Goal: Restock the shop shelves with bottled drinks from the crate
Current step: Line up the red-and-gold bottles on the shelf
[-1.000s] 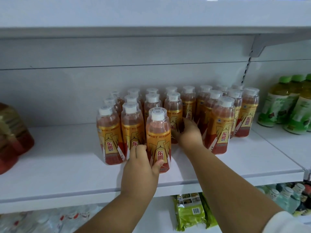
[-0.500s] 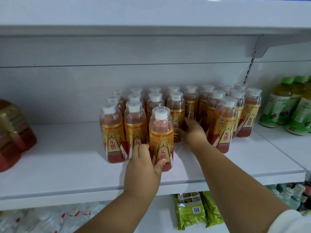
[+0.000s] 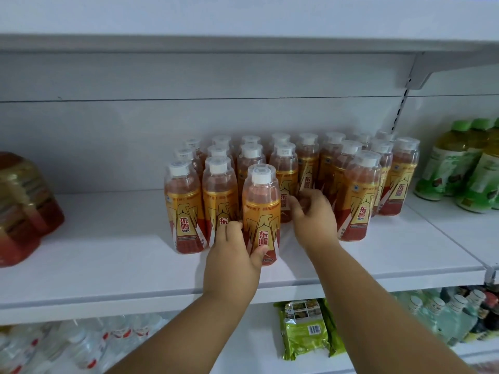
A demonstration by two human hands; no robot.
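Biggest risk I'd say is dominoes: the orange bottle pack sits tight mid-shelf toward the back wall, so a hard shove topples a row. The shelf front edge is near too. The front bottle, white cap and orange-gold label, stands upright nearest that edge, left hand wrapped round its base. Right hand is loosely curled against a bottle behind; can't tell if it's gripping.

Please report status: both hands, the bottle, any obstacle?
Left hand grips front bottle. Right hand open behind it. Bottle upright on shelf. No obstacle.
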